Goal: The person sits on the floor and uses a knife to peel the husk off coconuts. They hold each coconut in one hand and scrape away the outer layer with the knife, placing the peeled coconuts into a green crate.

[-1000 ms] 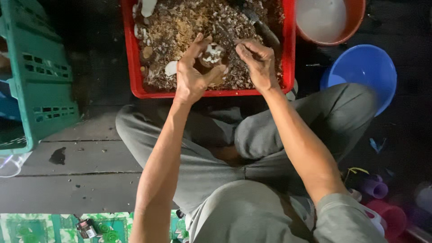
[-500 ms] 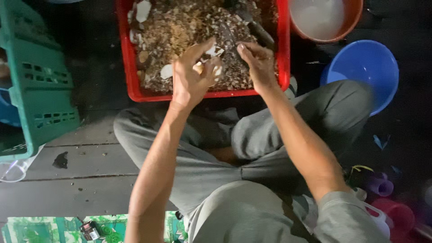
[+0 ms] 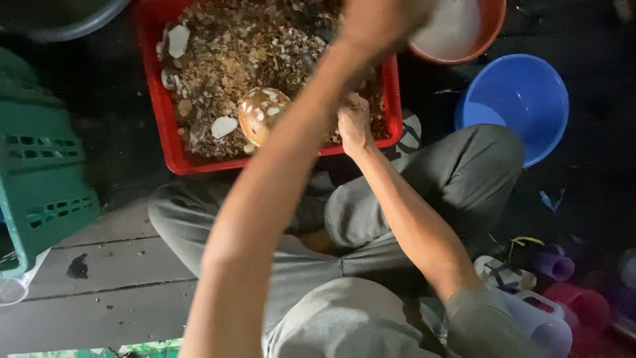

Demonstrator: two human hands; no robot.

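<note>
A red plastic tray (image 3: 154, 113) in front of my crossed legs holds brown husk-like crumbs and pale shell pieces. A round brown lump with pale patches (image 3: 263, 114), egg-sized, lies in it near the front rim. My left arm stretches diagonally across the tray, and my left hand (image 3: 381, 20) is blurred above an orange bowl (image 3: 490, 26) with pale contents. Whether that hand holds anything is unclear. My right hand (image 3: 354, 122) is curled at the tray's front edge, partly behind my left forearm.
A blue bowl (image 3: 517, 99) stands to the right of the tray. Green plastic crates (image 3: 40, 179) sit at the left on the wooden floor. Sandals (image 3: 503, 272) and purple and pink plastic cups (image 3: 563, 278) lie at the lower right. A dark basin edge (image 3: 59, 20) shows top left.
My left hand has left the tray and swung right over the orange bowl. My right hand dropped back to the tray's front edge. The brown lump now lies uncovered.
</note>
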